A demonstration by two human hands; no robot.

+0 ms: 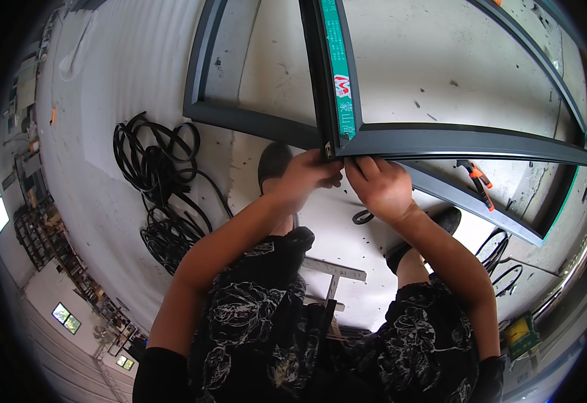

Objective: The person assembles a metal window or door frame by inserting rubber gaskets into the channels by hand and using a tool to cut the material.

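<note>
A dark grey metal window frame (441,142) stands in front of me, with a green printed strip of film (336,60) along its upright bar. At its near lower corner are both my hands. My left hand (309,176) is closed, slightly blurred, with its fingertips at the corner's end. Close beside it, my right hand (382,188) has its fingers bent and pressed together under the frame's near edge. Whatever lies between the fingers is hidden. Below the right hand shows a short loop of thin black strip (362,216); I cannot tell if it runs into the hand.
Tangled black rubber strip (155,168) lies in coils on the floor at left. Orange-and-black pliers (478,185) rest by a lower grey frame bar (488,206) at right. More black strip (505,265) and a green-yellow box (522,336) sit farther right. My shoes flank a small stand (334,270).
</note>
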